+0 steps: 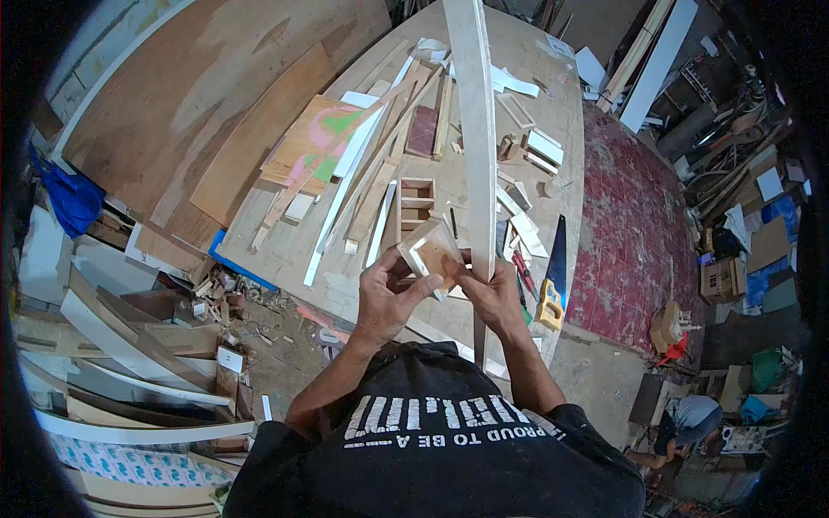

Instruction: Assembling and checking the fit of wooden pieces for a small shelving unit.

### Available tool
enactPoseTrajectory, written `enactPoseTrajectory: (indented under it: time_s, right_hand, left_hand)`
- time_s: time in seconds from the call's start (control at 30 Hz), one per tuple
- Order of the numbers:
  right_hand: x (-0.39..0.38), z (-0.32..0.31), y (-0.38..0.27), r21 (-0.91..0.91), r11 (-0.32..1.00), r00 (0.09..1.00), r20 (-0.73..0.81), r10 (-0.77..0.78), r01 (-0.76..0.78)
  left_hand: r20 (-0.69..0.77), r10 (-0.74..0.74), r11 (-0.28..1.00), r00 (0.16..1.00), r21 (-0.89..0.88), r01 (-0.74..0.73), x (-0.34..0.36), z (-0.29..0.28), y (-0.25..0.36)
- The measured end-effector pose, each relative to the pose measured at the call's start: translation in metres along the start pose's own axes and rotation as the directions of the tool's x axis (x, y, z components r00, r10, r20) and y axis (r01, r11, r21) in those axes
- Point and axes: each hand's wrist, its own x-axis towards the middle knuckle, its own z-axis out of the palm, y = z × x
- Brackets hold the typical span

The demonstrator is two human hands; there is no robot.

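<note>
Both hands are raised over the near edge of the workbench, holding one small open wooden box [420,252] with pale rims and a brownish panel. My left hand [386,295] grips its left side, thumb along the lower rim. On the other side, the fingers of my right hand [490,298] are bent against the lower right part of the box; some fingertips are hidden behind it. A wooden tray with compartments [416,204] sits just beyond the box. The long pale board [471,112] passes beneath my right hand and runs away across the bench.
A handsaw [550,302] with a yellow handle lies at the right, near a red-handled tool [523,269]. Wood strips and offcuts cover the workbench [553,86]. Large plywood sheets [199,95] stand at the left. Another person [686,423] bends down at the lower right.
</note>
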Motion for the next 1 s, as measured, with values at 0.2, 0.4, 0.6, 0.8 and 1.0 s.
enactPoseTrajectory:
  time_s: [0.2, 0.4, 0.6, 0.8, 1.0]
  right_hand:
    - [0.002, -0.002, 0.008, -0.101, 0.989, 0.993, -0.042, -0.111, 0.106]
    - [0.000, 0.002, 0.007, -0.085, 0.996, 0.997, -0.072, -0.028, 0.022]
    - [-0.001, 0.005, 0.000, -0.130, 0.992, 0.999, -0.052, -0.006, -0.001]
    - [0.002, 0.007, 0.003, -0.173, 0.978, 0.992, -0.030, -0.124, 0.117]
    - [0.000, 0.009, 0.000, -0.148, 0.981, 0.987, -0.080, -0.137, 0.124]
  left_hand:
    - [-0.016, 0.039, 0.997, 0.999, 0.065, -0.038, 0.000, 0.012, -0.002]
    - [-0.049, 0.080, 0.992, 0.996, 0.100, -0.075, -0.006, 0.014, -0.001]
    - [-0.045, 0.143, 0.974, 0.989, 0.182, -0.133, -0.007, 0.012, -0.003]
    - [-0.016, 0.074, 0.997, 0.997, -0.017, -0.074, -0.002, 0.007, -0.001]
    - [-0.013, 0.063, 0.965, 0.998, -0.254, -0.064, 0.002, -0.002, -0.015]
